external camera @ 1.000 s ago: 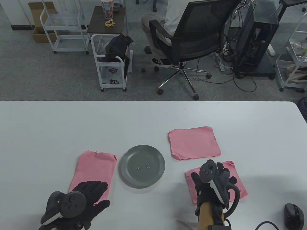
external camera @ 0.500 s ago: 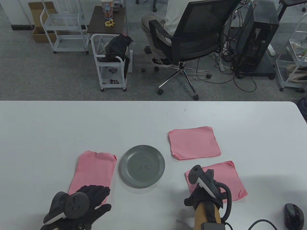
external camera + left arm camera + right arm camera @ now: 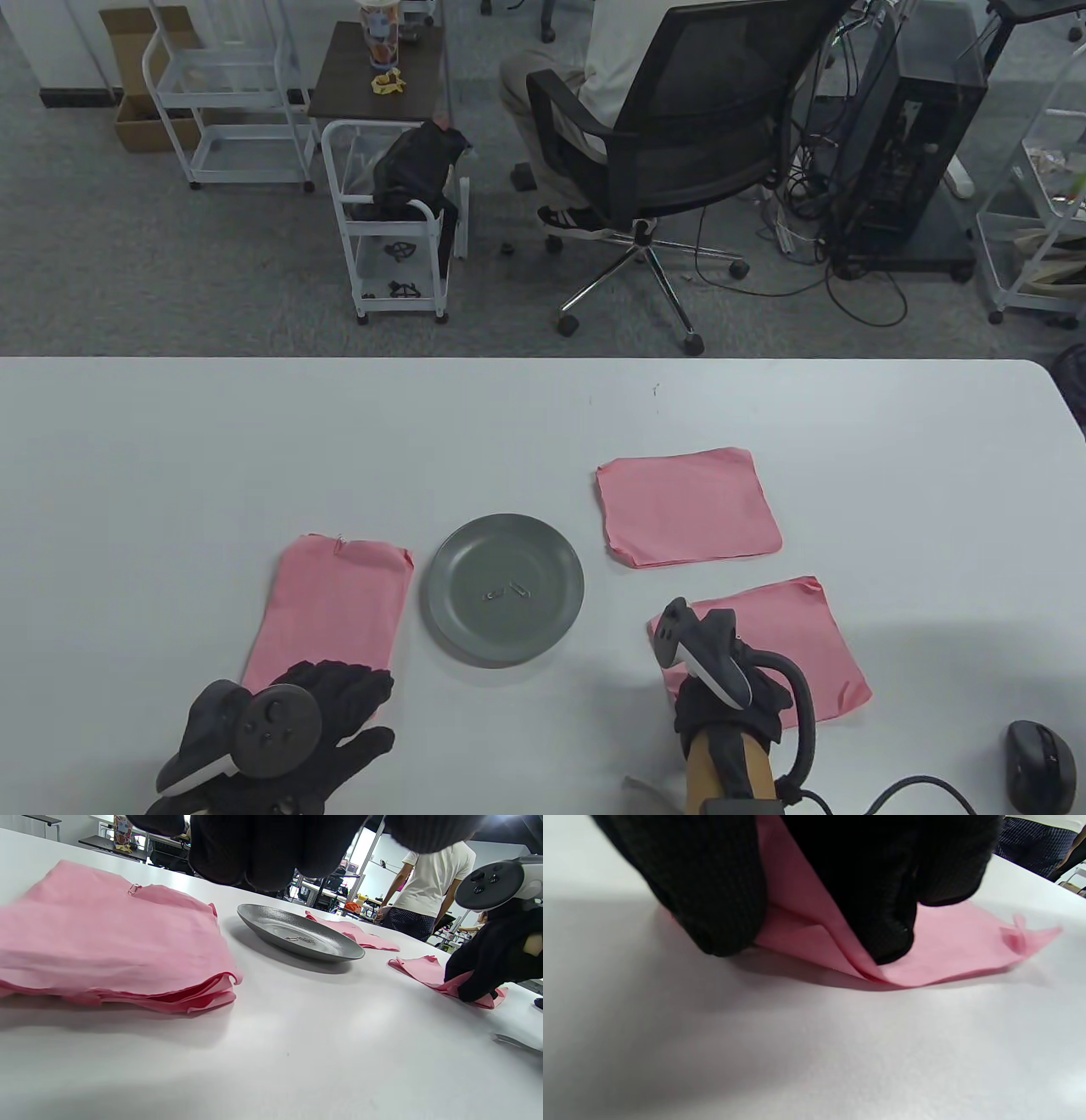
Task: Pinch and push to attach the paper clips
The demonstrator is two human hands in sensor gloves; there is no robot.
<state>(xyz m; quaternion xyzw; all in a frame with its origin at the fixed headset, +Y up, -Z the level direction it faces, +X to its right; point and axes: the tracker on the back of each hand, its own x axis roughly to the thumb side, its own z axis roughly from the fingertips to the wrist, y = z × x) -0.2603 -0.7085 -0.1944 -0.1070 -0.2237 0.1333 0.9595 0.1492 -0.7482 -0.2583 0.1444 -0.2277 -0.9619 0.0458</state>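
I'm at the pick-up step: my right hand (image 3: 721, 679) pinches the near left corner of the pink cloth (image 3: 789, 645) right of the gray plate (image 3: 506, 589). In the right wrist view my thumb and fingers (image 3: 882, 921) clamp the folded edge, lifting it slightly off the white table (image 3: 254, 441). My left hand (image 3: 339, 705) lies flat, fingers straight and together, on the near end of the clipped cloth (image 3: 335, 594) left of the plate; that one carries 1 clip (image 3: 133, 889) at its far edge. 2 paper clips (image 3: 509, 591) sit in the plate's middle. A third cloth (image 3: 687, 508) lies beyond and right of the plate. Next, I judge, I need a steady hold on this edge and a clip fetched from the plate, then pushed over the layers.
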